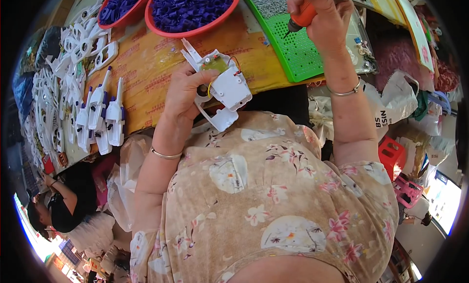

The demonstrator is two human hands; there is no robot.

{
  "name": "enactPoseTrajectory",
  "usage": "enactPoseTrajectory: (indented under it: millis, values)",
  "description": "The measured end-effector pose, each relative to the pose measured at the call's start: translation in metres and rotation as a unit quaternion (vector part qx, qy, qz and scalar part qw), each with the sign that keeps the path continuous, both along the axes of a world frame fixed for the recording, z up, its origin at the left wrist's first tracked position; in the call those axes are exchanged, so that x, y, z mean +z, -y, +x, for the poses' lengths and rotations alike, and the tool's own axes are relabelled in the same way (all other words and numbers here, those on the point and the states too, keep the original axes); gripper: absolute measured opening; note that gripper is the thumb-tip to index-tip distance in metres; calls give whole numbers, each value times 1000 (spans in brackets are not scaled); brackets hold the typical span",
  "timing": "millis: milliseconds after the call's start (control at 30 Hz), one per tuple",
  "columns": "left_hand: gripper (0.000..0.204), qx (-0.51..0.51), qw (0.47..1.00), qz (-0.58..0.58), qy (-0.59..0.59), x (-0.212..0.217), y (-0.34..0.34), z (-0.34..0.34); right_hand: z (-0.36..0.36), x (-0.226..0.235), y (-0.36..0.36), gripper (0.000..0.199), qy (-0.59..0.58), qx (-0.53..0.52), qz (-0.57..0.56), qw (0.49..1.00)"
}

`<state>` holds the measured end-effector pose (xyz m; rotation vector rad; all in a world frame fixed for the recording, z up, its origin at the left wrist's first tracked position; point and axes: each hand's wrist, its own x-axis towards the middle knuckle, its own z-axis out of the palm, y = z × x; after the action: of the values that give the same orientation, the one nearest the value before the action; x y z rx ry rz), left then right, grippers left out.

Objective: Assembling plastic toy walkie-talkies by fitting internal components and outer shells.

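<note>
My left hand is closed around a white plastic toy shell, held just over the table's near edge. A greenish board and thin red and yellow wires show inside the shell. Up at the right, my right hand grips an orange power screwdriver. Its dark bit points down and left over a green perforated tray. Small grey screws fill the far part of that tray. The bit is apart from the shell, and whether a screw sits on it is too small to tell.
Two red basins of dark purple plastic parts stand at the back. White shell parts are heaped at the left, beside several white-and-purple toy pieces. A red stool and plastic bags are at right. Another person sits lower left.
</note>
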<state>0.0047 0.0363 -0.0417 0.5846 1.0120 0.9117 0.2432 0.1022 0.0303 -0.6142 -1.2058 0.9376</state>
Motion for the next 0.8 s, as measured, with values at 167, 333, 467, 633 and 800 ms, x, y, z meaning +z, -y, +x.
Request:
enactPoseTrajectory:
  millis: [167,333,467,633,800]
  values:
    - [23,-4,1000,6,-10,1,1,0,-6,-19,-12,21,-4,-10,-10,1000]
    - [24,-11,1000,6,-13,2,1,0,-5,-16,-7,22,-7,-3,6,1000]
    - [27,-14,1000,-1,-6,2,-1,1,-3,-19,-11,24,-5,-1,19,1000]
    - [29,-20,1000,2,-2,5,0,1,-3,-19,-10,26,-1,2,24,1000]
    - [29,-20,1000,-3,3,4,-1,1,-3,-16,-11,26,-9,16,35,999]
